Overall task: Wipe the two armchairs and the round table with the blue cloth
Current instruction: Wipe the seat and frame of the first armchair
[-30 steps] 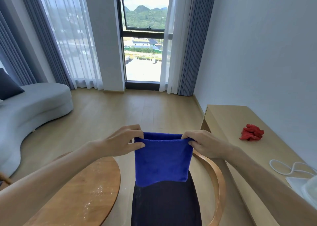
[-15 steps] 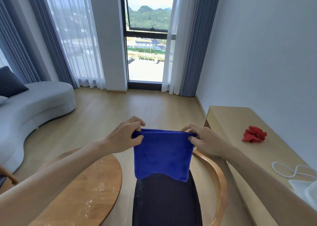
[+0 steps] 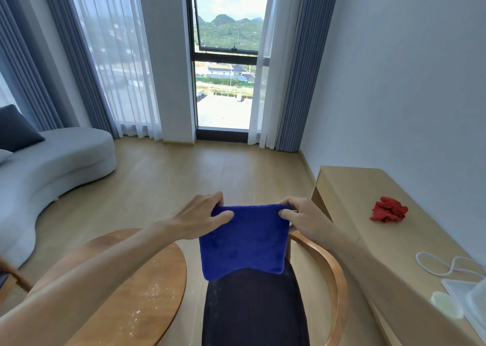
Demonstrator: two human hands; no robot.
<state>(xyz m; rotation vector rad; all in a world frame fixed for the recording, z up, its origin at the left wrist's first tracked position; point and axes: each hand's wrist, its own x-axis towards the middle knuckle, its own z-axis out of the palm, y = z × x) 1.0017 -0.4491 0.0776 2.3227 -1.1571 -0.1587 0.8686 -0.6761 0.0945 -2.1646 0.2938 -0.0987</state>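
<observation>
Here the blue cloth [image 3: 244,243] hangs folded in the air, pinched at its two top corners. The left hand [image 3: 200,218] grips the left corner, thumb in front and fingers curled behind; the right hand [image 3: 302,218] grips the right corner the same way. Both hands are closed tight on the fabric, and the top edge runs taut and level between them. The lower edge hangs loose and curves slightly.

Right below the cloth is an armchair [image 3: 263,311], its dark seat straight under the hanging edge and its curved wooden arm [image 3: 334,274] sweeping round on the right. The cloth does not touch the seat.

Left of the chair stands the round table [image 3: 136,301], wooden, with pale specks scattered across its top. The left forearm passes over it.

On the right, a long light-wood bench [image 3: 368,195] runs along the wall. A crumpled red cloth [image 3: 389,213] lies on it, and nearer the camera a white cord [image 3: 441,265] and a clear container [image 3: 468,303].

At far left sits a grey sofa [image 3: 52,166] with a dark cushion [image 3: 15,127]. Beyond the wood floor, a tall window [image 3: 226,82] stands between curtains.
</observation>
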